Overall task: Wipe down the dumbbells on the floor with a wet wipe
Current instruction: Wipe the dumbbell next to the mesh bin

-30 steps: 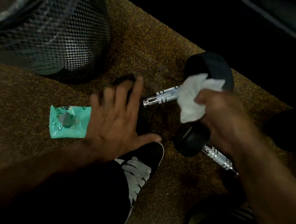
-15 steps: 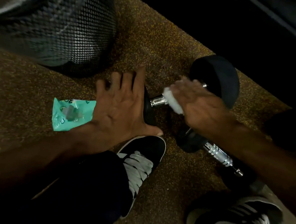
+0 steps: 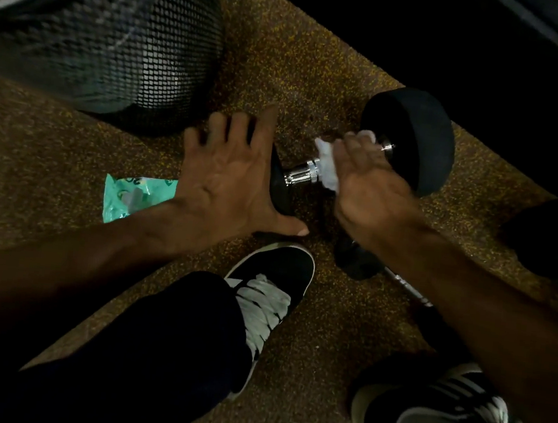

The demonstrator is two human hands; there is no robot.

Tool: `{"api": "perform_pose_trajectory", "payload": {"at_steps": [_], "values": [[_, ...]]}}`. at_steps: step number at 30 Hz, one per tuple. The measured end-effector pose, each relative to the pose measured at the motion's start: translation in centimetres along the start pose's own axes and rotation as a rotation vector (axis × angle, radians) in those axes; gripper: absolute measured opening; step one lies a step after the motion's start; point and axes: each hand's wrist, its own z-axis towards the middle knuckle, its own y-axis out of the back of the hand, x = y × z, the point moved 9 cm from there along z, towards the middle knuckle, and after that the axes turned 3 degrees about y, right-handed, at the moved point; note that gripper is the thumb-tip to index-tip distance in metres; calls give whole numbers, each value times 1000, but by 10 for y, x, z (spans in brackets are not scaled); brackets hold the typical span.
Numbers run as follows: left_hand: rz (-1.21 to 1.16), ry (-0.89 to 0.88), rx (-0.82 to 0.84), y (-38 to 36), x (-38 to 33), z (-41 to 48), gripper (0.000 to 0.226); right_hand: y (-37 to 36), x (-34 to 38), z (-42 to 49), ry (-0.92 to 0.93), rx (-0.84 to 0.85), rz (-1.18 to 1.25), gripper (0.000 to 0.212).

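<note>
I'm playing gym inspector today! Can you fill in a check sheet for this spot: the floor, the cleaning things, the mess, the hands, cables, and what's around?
Surface: speckled rubber floor, dimly lit.
Job's things: dumbbell lying on the floor, wet wipe on its chrome handle; second dumbbell beside it, partly hidden.
Clutter: teal wipes packet on the floor.
Grippers: left hand rests spread open on one end of the dumbbell; right hand holds the wet wipe against the handle.
Cables: nothing seen.
Surroundings: mesh bin; black shoe and striped shoe.
</note>
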Motion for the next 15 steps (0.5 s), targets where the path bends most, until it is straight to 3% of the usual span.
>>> {"api": "perform_pose_trajectory", "payload": {"at_steps": [2,5,10,13,15], "values": [[-9,-5,-15,-1,1,0,152,-3,31,-1,159,-30,65,58],[-21,-18,-43,0,2,0,150,-15,39,-7,354,-9,-26,63],[-52,-14,-38,0,2,1,151,4,1,9,32,-14,2,57],[-59,-22,-64,1,0,-2,149,8,48,16,272,-52,97,32],[-61,-31,-87,2,-2,-6,148,4,56,10,417,-3,75,32]]}}
